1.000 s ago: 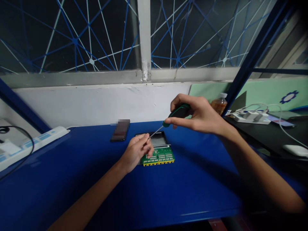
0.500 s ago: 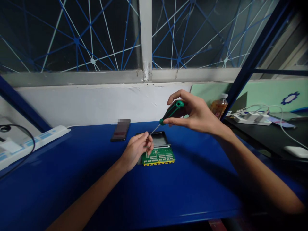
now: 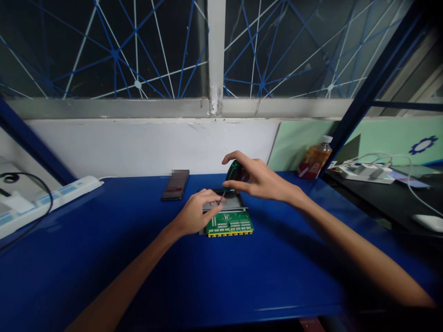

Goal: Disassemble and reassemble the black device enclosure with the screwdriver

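My right hand (image 3: 258,177) grips the dark green and black handle of a screwdriver (image 3: 234,171), with the index finger raised over its top. The shaft slants down and left to my left hand (image 3: 199,210). The thumb and fingertips of that hand close around the shaft's lower end, so the tip and any screw there are hidden. Beneath the hands lies a green circuit board (image 3: 230,222) with a yellow strip along its near edge. Behind the board is a shallow grey metal case (image 3: 233,201), partly covered by my left fingers.
A dark phone (image 3: 175,185) lies behind and left of the case on the blue table (image 3: 221,276). At left is a white power strip (image 3: 51,203) with a black cable. A drink bottle (image 3: 315,157) stands back right, near another power strip (image 3: 367,171) on a black desk.
Both hands and the screwdriver have come down over the grey case, the right hand also moving left. The screwdriver now stands steeper. The left hand has turned more palm-down.
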`<state>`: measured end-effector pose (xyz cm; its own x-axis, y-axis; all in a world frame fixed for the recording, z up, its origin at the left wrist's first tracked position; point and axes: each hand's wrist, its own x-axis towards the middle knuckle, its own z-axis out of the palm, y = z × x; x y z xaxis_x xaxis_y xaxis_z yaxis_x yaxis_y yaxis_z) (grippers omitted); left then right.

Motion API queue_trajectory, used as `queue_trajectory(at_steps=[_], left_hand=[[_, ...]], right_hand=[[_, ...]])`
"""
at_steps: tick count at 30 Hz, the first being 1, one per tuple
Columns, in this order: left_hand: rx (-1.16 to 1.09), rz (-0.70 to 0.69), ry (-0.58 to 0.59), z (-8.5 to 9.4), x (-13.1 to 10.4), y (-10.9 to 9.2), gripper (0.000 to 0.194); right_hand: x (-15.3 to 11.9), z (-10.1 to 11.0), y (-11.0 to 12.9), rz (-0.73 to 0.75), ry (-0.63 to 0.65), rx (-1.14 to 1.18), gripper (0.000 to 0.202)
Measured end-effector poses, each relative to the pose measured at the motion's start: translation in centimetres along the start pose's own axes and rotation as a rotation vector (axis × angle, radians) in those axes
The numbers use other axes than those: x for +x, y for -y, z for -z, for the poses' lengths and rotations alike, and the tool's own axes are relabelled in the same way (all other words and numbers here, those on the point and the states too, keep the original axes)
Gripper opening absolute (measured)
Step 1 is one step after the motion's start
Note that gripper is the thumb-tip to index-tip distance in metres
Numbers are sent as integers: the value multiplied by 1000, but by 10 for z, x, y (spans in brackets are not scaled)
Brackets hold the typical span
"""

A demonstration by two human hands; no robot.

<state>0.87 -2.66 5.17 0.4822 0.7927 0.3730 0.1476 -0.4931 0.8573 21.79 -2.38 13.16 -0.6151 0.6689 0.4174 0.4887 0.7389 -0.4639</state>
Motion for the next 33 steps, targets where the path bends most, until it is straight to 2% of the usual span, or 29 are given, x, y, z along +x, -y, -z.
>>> queue_trajectory(at_steps=[6, 14, 25, 28, 33], left_hand=[[188, -34, 41, 8, 1, 11, 17], [97, 16, 68, 12, 1, 20, 10], [304, -66, 108, 12, 0, 23, 16], [294, -76, 97, 11, 0, 23, 15], [293, -69, 9, 10, 0, 19, 11]], right_hand=[[2, -11, -1, 28, 19, -14, 43], [3, -22, -5, 114, 27, -50, 35], [2, -26, -6, 111, 61, -85, 35], [2, -27, -5, 114, 63, -102, 36], [2, -29, -3, 123, 63, -125, 39]])
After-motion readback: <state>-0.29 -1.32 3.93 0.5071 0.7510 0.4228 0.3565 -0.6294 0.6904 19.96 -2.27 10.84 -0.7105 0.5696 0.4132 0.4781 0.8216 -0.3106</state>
